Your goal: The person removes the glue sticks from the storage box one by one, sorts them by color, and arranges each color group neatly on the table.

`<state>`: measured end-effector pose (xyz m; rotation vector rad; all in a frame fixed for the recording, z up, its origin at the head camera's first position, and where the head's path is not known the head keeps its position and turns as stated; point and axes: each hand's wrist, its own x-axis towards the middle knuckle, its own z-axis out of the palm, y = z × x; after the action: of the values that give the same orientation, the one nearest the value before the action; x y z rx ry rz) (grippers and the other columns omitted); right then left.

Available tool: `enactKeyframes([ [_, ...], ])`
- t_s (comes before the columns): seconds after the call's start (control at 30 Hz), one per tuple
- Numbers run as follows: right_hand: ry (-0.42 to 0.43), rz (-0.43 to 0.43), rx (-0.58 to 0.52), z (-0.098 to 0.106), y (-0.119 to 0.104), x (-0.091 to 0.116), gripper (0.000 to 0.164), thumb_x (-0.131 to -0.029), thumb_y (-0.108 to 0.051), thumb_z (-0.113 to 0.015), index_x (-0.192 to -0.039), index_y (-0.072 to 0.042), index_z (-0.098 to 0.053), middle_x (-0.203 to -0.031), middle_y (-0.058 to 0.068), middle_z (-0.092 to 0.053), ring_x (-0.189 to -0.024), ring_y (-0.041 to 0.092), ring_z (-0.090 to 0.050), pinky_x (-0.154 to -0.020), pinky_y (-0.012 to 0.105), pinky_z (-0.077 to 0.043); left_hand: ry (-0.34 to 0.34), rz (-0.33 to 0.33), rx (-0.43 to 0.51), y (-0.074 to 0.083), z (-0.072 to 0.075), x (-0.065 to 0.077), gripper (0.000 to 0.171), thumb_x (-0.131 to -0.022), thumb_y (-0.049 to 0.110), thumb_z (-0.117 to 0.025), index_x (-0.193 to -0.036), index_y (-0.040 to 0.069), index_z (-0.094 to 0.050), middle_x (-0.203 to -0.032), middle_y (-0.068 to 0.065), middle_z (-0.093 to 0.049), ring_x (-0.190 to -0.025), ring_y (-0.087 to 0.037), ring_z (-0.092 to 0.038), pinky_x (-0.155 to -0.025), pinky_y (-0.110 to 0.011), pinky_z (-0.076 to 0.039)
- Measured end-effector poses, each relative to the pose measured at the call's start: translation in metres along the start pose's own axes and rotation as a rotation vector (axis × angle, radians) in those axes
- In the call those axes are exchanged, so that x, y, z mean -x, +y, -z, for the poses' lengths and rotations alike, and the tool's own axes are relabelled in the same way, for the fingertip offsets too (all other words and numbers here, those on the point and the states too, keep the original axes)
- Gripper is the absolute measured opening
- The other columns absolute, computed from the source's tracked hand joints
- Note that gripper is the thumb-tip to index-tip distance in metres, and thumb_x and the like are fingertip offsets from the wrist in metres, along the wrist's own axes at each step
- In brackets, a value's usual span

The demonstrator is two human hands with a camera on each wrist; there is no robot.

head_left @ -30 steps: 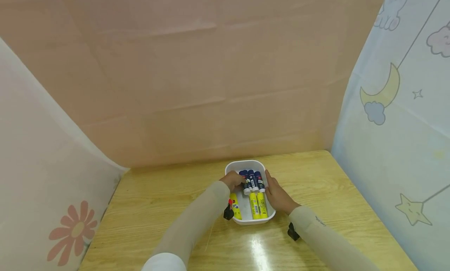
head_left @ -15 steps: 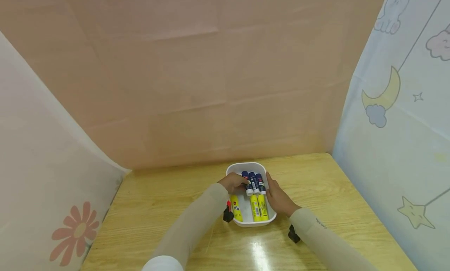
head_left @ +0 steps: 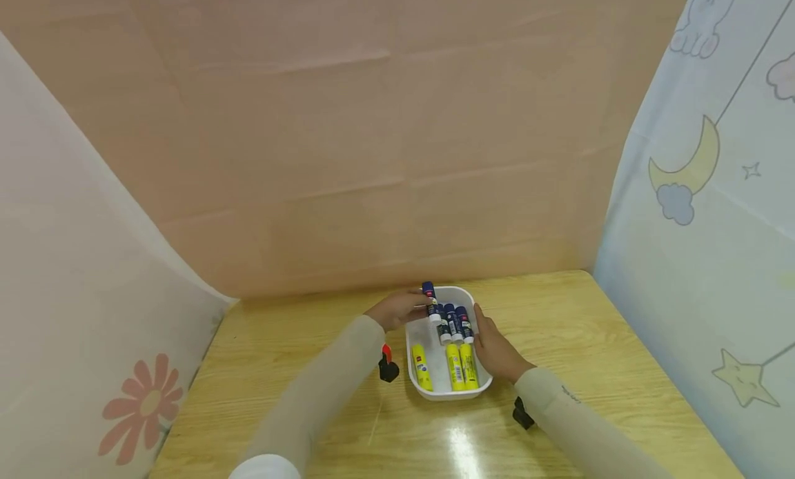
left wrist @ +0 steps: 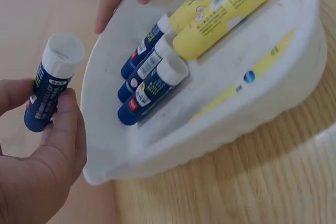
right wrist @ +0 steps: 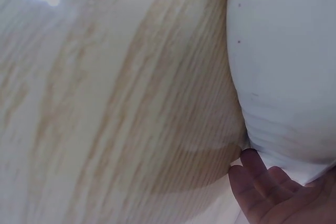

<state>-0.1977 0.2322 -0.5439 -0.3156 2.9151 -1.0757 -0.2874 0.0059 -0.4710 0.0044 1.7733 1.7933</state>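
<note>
My left hand (head_left: 397, 309) pinches a dark blue glue stick (head_left: 430, 304) with a white end between thumb and fingers. It is raised over the far left rim of the white plastic tray (head_left: 450, 395), its white end facing the camera in the left wrist view. Three more blue glue sticks (left wrist: 152, 85) lie side by side in the tray. Two yellow glue sticks (head_left: 462, 367) lie nearer, at the right wall, and another yellow glue stick (head_left: 421, 367) lies along the left wall. My right hand (head_left: 498, 346) grips the tray's right side, a digit over the rim.
The tray stands on a wood-grain table (head_left: 323, 396) near its far edge. A tan cloth (head_left: 373, 154) hangs behind. Printed cloths rise on the left (head_left: 93, 292) and right (head_left: 695, 272).
My left hand has lifted one blue glue stick out of the row, up and away to the far left rim. The right hand stays at the tray's right side.
</note>
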Motion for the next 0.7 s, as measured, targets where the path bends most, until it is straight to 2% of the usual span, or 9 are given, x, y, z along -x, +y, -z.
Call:
enactKeyframes([
  [0.2, 0.001, -0.003, 0.014, 0.0, 0.002, 0.0, 0.064, -0.103, -0.008, -0.038, -0.154, -0.001, -0.001, -0.144, 0.032, -0.032, -0.124, 0.047, -0.047, -0.104, 0.056, -0.036, 0.021, -0.009, 0.032, 0.004, 0.022, 0.009, 0.043, -0.095, 0.005, -0.062, -0.134, -0.007, -0.049, -0.123, -0.018, -0.058, -0.107, -0.025, -0.06, -0.097, -0.035, -0.049],
  [0.33, 0.0, -0.007, 0.008, 0.0, 0.004, -0.001, 0.064, -0.103, -0.009, -0.037, -0.155, -0.002, 0.0, -0.143, 0.033, -0.032, -0.124, 0.047, -0.047, -0.104, 0.057, -0.035, 0.027, -0.034, 0.044, 0.004, 0.036, 0.014, 0.044, -0.096, 0.005, -0.06, -0.136, -0.007, -0.047, -0.125, -0.018, -0.057, -0.107, -0.023, -0.059, -0.099, -0.036, -0.047],
  [0.47, -0.001, -0.006, -0.016, 0.0, 0.006, -0.002, 0.064, -0.103, -0.009, -0.036, -0.155, -0.001, 0.0, -0.144, 0.033, -0.031, -0.126, 0.047, -0.044, -0.106, 0.057, -0.033, 0.012, -0.045, 0.056, -0.001, 0.05, 0.019, 0.042, -0.098, 0.005, -0.057, -0.137, -0.008, -0.046, -0.128, -0.02, -0.055, -0.109, -0.023, -0.058, -0.104, -0.038, -0.043],
  [0.7, 0.001, -0.001, -0.023, -0.001, 0.005, -0.002, 0.064, -0.103, -0.009, -0.037, -0.155, -0.001, 0.0, -0.145, 0.033, -0.031, -0.128, 0.047, -0.043, -0.108, 0.057, -0.031, 0.058, -0.036, 0.048, -0.013, 0.073, 0.031, 0.039, -0.099, 0.007, -0.056, -0.134, -0.008, -0.048, -0.121, -0.018, -0.058, -0.104, -0.022, -0.059, -0.106, -0.042, -0.04],
])
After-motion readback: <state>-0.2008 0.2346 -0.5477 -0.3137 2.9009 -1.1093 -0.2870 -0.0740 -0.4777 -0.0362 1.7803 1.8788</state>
